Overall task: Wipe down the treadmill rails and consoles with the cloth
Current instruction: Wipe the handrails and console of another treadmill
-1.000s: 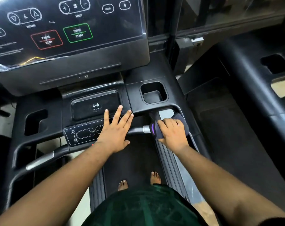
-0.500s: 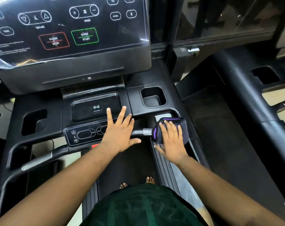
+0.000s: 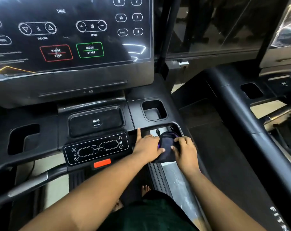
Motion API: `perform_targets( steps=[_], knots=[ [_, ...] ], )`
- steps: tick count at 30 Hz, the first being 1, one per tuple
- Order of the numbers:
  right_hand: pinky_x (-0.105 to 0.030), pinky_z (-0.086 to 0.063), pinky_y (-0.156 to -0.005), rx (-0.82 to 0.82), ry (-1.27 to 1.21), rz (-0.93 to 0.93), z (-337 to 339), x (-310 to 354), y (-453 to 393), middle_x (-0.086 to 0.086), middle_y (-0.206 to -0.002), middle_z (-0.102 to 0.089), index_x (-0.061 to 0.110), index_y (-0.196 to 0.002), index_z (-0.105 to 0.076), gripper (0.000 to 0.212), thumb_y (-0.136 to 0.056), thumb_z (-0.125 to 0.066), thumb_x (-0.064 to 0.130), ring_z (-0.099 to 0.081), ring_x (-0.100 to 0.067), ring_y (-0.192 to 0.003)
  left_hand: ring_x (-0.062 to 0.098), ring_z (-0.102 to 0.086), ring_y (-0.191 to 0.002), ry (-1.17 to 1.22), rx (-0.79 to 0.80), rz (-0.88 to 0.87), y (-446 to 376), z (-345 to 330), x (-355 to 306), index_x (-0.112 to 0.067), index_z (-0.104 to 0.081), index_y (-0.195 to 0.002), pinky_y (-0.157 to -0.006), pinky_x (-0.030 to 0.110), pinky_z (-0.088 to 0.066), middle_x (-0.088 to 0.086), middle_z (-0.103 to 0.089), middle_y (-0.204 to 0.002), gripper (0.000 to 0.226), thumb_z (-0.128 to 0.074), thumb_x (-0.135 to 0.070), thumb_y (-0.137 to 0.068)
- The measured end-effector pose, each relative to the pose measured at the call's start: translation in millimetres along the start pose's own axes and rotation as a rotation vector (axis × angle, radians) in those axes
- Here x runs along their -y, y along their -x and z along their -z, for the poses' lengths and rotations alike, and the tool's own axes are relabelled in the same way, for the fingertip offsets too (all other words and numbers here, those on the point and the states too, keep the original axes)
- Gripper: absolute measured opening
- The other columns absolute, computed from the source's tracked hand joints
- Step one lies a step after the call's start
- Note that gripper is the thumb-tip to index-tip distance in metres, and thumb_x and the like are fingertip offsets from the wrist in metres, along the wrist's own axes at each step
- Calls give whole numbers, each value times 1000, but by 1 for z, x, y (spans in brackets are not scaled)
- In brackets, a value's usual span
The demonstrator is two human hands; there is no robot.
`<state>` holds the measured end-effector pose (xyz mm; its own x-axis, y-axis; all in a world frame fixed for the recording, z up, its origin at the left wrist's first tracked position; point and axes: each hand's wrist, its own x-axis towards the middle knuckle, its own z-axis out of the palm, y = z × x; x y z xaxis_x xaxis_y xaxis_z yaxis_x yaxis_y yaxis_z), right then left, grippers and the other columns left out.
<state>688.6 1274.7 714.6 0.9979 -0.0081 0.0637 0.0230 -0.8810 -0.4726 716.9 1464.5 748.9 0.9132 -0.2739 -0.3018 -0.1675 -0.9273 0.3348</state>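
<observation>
A dark cloth with purple trim [image 3: 167, 147] lies bunched over the right part of the treadmill's front handlebar, just right of the small control pad [image 3: 96, 148]. My left hand [image 3: 147, 146] holds the cloth's left edge, thumb on the fabric and index finger pointing up along the console tray [image 3: 134, 112]. My right hand [image 3: 184, 150] pinches the cloth's right side with curled fingers. The big console screen [image 3: 71, 35] stands above. The bar under the cloth is hidden.
A cup holder [image 3: 154, 110] sits just beyond the cloth, another [image 3: 23, 139] at the far left. A red safety tab [image 3: 102, 163] is under the control pad. The left handlebar [image 3: 28, 182] curves low left. A neighbouring treadmill's rail [image 3: 241, 112] runs on the right.
My left hand left the control pad and moved right onto the cloth. My right hand shifted from lying flat on top of the cloth to pinching its right side. The view has moved closer.
</observation>
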Motion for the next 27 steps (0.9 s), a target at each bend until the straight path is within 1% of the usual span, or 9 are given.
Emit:
perform_targets(
  steps=[3,5,7,10,13,15,17,21,27],
  knots=[
    [-37,-47,-92,-42,-170,98,12,11,-17,1,-107,-56,17,-106,-60,27,-87,-74,4,-58,-23,-102,25,-65,-115,227,-65,55,-7,7,5,-25,-64,-115,-127,47,-13,2,-74,-109,29,-60,-48,-97],
    [-31,-46,-91,-102,-245,156,23,15,-41,2,-106,-56,17,-104,-60,26,-88,-74,3,-56,-18,-100,28,-66,-111,411,-142,128,-15,15,4,-24,-62,-119,-108,42,-44,4,-73,-113,29,-60,-44,-98],
    [-26,-44,-92,-162,-313,182,32,23,-72,4,-108,-54,16,-107,-60,24,-90,-74,7,-55,-14,-102,26,-66,-106,608,-254,229,-25,28,-1,-24,-61,-121,-90,37,-52,2,-72,-114,29,-60,-44,-100],
    [-26,-44,-94,-235,-378,191,39,35,-118,3,-113,-53,15,-113,-59,24,-93,-72,10,-56,-15,-106,21,-64,-100,818,-399,330,-52,47,-6,-22,-62,-120,-83,31,-47,-9,-64,-102,24,-60,-38,-102],
    [-42,-45,-100,-254,-240,131,28,38,-154,-7,-125,-57,14,-127,-56,37,-92,-69,14,-58,-28,-117,27,-65,-108,800,-378,352,-91,61,-6,-21,-57,-124,-90,37,-50,-3,-67,-109,27,-62,-34,-101],
    [-63,-31,-114,-103,46,75,9,32,-165,-12,-154,-42,20,-150,-41,60,-97,-63,35,-38,-35,-145,30,-57,-125,593,-289,369,-107,60,0,-23,-49,-137,-101,42,-46,4,-62,-133,43,-62,-37,-99],
    [-72,-9,-118,222,194,46,-14,23,-164,-11,-173,-1,27,-165,-9,80,-101,-41,64,0,-36,-159,28,-34,-150,295,-171,379,-107,54,10,-24,-30,-156,-118,49,-30,4,-35,-163,67,-58,-47,-99],
    [-70,-9,-122,401,236,106,-34,7,-175,-5,-171,20,32,-163,13,91,-93,-18,82,16,-32,-158,21,21,-157,19,-18,414,-93,40,41,-20,5,-165,-123,64,10,0,19,-172,91,-32,-71,-100],
    [-64,3,-124,437,249,138,-44,37,-256,-10,-170,22,26,-162,18,110,-85,-28,90,18,-36,-157,20,27,-155,-125,91,464,-88,52,47,-12,22,-160,-121,67,12,5,27,-169,116,-28,-88,-87]
  ],
)
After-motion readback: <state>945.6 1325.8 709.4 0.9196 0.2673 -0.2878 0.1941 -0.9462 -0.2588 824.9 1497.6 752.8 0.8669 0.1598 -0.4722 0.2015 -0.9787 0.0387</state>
